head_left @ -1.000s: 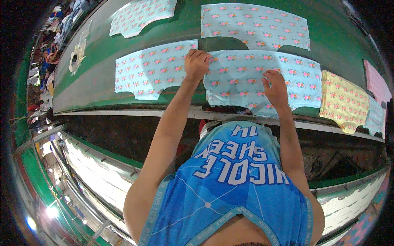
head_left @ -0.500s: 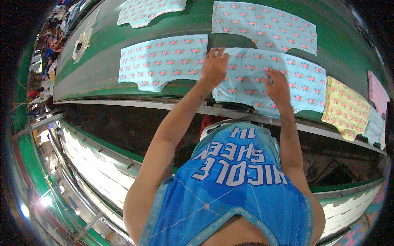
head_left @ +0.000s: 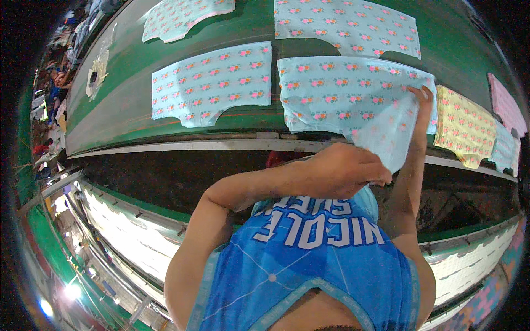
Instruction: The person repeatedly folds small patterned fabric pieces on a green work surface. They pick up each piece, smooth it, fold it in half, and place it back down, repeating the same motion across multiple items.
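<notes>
A light blue cloth panel [head_left: 326, 91] with rows of pink and orange flowers lies on the green table [head_left: 132, 83], on top of more such cloth. My left hand [head_left: 359, 170] reaches across my body and pinches its lower corner, drawn past the table edge toward me. At the panel's right end, my right hand [head_left: 422, 102] has its fingers curled on the upper edge. Between both hands the cloth's lifted part [head_left: 386, 135] hangs slanted, slightly see-through. My right thumb is partly hidden.
More light blue floral panels lie at the left [head_left: 212, 83], far left [head_left: 187, 16] and far right [head_left: 348, 25]. Beyond my right hand are a yellow floral piece [head_left: 466, 127] and a pink one [head_left: 505, 105]. A metal rail [head_left: 165, 146] edges the table.
My left hand has moved from the panel's upper left to its lower right corner, pulling that corner up and toward me. My right hand has slid right along the cloth to its end.
</notes>
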Tool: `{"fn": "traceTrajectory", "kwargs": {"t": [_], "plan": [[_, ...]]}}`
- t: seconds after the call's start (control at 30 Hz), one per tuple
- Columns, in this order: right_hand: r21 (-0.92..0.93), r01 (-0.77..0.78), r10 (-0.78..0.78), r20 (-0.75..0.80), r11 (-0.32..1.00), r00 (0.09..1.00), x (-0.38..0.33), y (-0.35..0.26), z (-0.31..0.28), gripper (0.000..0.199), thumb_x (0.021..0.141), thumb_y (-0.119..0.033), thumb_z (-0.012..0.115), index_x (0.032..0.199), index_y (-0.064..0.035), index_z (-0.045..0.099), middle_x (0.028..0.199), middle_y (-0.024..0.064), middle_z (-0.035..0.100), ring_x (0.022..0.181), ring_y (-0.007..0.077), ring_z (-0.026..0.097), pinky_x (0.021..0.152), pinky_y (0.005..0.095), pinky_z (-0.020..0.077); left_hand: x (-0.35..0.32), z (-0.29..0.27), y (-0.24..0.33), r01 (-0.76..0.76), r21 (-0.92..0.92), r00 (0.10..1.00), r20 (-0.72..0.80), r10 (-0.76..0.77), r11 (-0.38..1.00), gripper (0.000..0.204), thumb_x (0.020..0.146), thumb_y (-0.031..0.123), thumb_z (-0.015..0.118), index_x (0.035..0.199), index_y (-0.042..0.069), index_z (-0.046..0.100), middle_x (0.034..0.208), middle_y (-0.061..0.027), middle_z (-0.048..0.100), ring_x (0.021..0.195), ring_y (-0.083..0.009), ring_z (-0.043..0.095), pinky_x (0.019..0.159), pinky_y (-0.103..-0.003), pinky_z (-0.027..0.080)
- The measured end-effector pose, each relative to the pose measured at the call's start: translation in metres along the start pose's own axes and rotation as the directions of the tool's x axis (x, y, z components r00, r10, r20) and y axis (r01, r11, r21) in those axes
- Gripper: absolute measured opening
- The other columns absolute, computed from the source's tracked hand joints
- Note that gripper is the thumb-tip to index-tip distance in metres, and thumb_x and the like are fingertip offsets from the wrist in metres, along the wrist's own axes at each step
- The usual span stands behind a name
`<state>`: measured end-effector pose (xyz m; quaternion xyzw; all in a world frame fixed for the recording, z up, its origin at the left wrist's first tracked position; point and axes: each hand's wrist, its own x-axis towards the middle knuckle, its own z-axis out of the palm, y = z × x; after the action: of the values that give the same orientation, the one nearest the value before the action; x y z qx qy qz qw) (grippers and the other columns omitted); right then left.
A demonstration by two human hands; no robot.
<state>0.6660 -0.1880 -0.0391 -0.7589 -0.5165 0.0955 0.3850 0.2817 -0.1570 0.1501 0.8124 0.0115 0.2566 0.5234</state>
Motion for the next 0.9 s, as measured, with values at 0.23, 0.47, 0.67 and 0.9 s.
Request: {"fn": "traceTrajectory", "kwargs": {"t": [0.23,0.47,0.67,0.9], "plan": [[0.370,-0.075,0.188,-0.280,0.926,0.941,-0.016,0.056,-0.093,0.043,0.094,-0.030,0.065,0.126,-0.0020,0.073,0.127,0.0187,0.071,0.119,0.0327,0.066,0.103,0.0476,0.0534,-0.067,-0.103,0.019,-0.008,-0.191,0.991,-0.134,-0.018,0.982,0.050,0.073,-0.013,0.063,0.116,0.010,0.076,0.108,-0.0152,0.066,0.096,-0.0323,0.067,0.079,-0.039,0.054],[0.860,-0.025,0.374,-0.195,0.509,0.907,-0.004,-0.064,-0.092,0.063,0.102,-0.039,0.054,0.147,0.0040,0.057,0.155,0.0227,0.053,0.139,0.0358,0.056,0.117,0.0562,0.0435,-0.162,-0.166,0.008,0.043,-0.207,0.711,-0.681,-0.176,0.977,0.030,0.084,-0.013,0.058,0.107,0.001,0.072,0.117,-0.0139,0.066,0.095,-0.0181,0.064,0.079,-0.032,0.053],[0.995,0.100,0.011,-0.100,0.010,0.995,0.013,-0.126,-0.029,0.047,0.092,-0.040,0.062,0.124,-0.0071,0.072,0.143,0.0220,0.064,0.130,0.0384,0.064,0.112,0.0631,0.0466,-0.221,-0.234,-0.001,0.100,0.055,0.346,-0.938,0.017,0.994,0.020,0.103,-0.004,0.062,0.121,0.003,0.057,0.117,-0.0153,0.064,0.093,-0.0162,0.063,0.081,-0.034,0.061],[0.883,-0.264,0.501,0.039,0.388,0.864,0.028,-0.304,0.119,0.036,0.109,-0.031,0.058,0.121,0.0013,0.068,0.117,0.0129,0.072,0.115,0.0262,0.069,0.096,0.0447,0.0573,-0.321,-0.322,-0.001,0.568,0.312,0.135,-0.948,0.287,0.761,0.025,0.094,-0.004,0.078,0.112,0.003,0.063,0.108,-0.0103,0.071,0.093,-0.0165,0.069,0.083,-0.032,0.060]]}}
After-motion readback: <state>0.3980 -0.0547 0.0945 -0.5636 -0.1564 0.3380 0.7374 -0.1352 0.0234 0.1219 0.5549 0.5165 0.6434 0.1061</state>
